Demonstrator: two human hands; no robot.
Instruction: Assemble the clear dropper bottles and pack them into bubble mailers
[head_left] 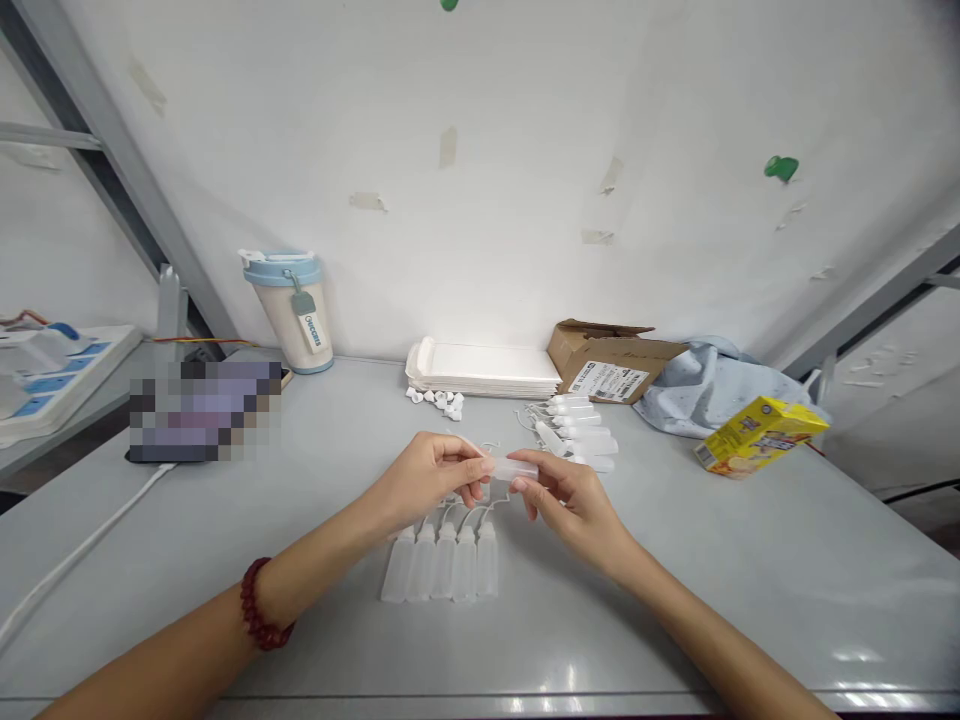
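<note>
Lying sideways, a bottle [517, 468] bridges left hand [427, 475] and right hand [576, 505].

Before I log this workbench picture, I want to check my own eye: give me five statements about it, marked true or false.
1. The left hand and right hand both hold one small bottle. True.
2. The red bracelet is on the right arm. False: the red bracelet is on the left arm.
3. A row of bottles lies nearer the person than the cardboard box. True.
4. The yellow box touches the tumbler. False: the yellow box stands far right of the tumbler.
5. Small white pieces lie loose. True.
</note>
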